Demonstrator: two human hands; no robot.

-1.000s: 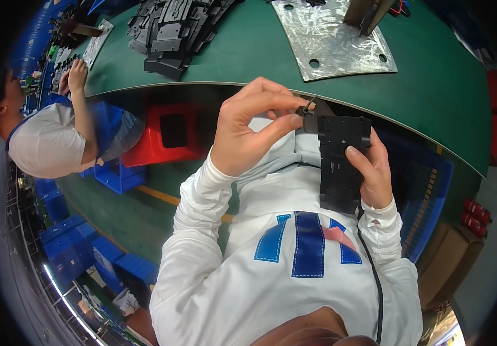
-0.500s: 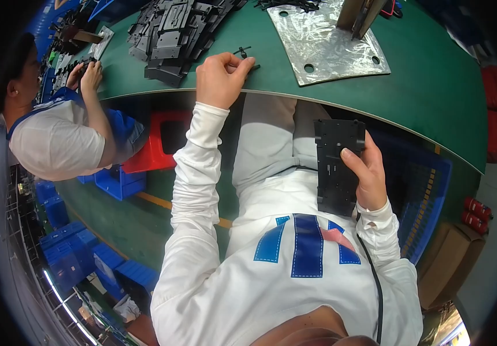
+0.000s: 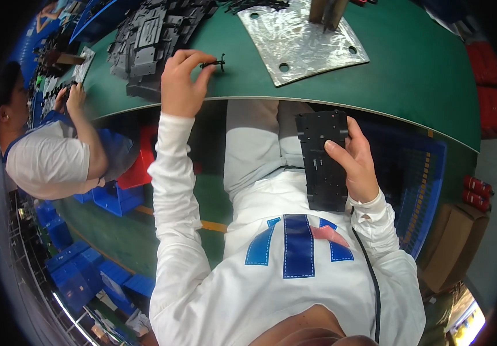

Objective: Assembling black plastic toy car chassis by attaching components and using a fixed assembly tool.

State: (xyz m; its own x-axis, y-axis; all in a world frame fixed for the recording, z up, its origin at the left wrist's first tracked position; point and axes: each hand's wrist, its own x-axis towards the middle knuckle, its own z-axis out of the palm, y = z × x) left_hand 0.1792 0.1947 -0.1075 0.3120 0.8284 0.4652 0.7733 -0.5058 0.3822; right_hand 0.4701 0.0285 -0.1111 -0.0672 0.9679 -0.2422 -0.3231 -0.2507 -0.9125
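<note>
Above the table's near edge, my left hand (image 3: 180,83) pinches a small black T-shaped plastic piece (image 3: 221,63) between thumb and index finger. The slim end of the piece sticks out to the right of the fingertips. My right hand (image 3: 359,164) grips a flat, rectangular black plastic panel (image 3: 322,164) by its right side, thumb on its face and fingers behind. This panel is held upright over my lap, with small slots and edge tabs showing. To the left of my left hand lies a pile of similar black panels (image 3: 147,52) on the green table (image 3: 231,86).
A silvery metal plate (image 3: 294,52) with holes and an upright post (image 3: 327,14) lies on the table. At the left, a co-worker (image 3: 52,150) handles a dark part. A blue crate (image 3: 427,202) stands below the table at right, near a cardboard box (image 3: 453,248).
My left hand has shifted a little left, and the small black piece now points right from its fingertips. My right hand still holds the panel. The whole view has shifted slightly.
</note>
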